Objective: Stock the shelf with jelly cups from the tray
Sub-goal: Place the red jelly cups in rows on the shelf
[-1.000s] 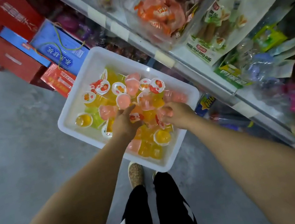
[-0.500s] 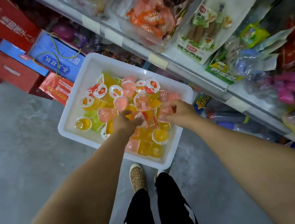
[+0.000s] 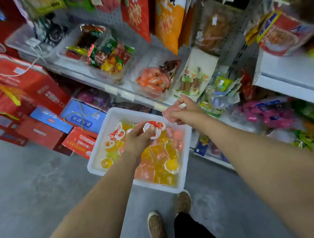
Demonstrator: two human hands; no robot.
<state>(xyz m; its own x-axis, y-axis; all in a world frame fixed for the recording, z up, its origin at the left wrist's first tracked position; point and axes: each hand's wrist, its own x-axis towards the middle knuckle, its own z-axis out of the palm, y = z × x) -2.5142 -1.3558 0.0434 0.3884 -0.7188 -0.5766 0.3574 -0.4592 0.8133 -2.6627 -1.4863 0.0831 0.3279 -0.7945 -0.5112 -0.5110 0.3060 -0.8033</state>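
Observation:
A white tray (image 3: 110,117) stands on the floor against the shelf, filled with several jelly cups (image 3: 160,166) in yellow, orange and pink. My left hand (image 3: 138,141) is raised above the tray and grips a jelly cup with a red-and-white lid (image 3: 154,129). My right hand (image 3: 187,111) is lifted higher, near the tray's far right corner, and pinches a pink jelly cup (image 3: 169,112). The white shelf (image 3: 118,91) runs diagonally just beyond both hands, with clear bins of wrapped snacks on it.
Red and blue gift boxes (image 3: 30,102) are stacked on the floor to the left of the tray. Snack bags (image 3: 167,13) hang above the shelf. Another shelf (image 3: 299,78) juts out at the right. My feet (image 3: 168,214) stand just behind the tray on grey floor.
Both hands have lifted out of the tray, each with a jelly cup, the right one rising toward the shelf. The view has tilted up, showing more of the shelves.

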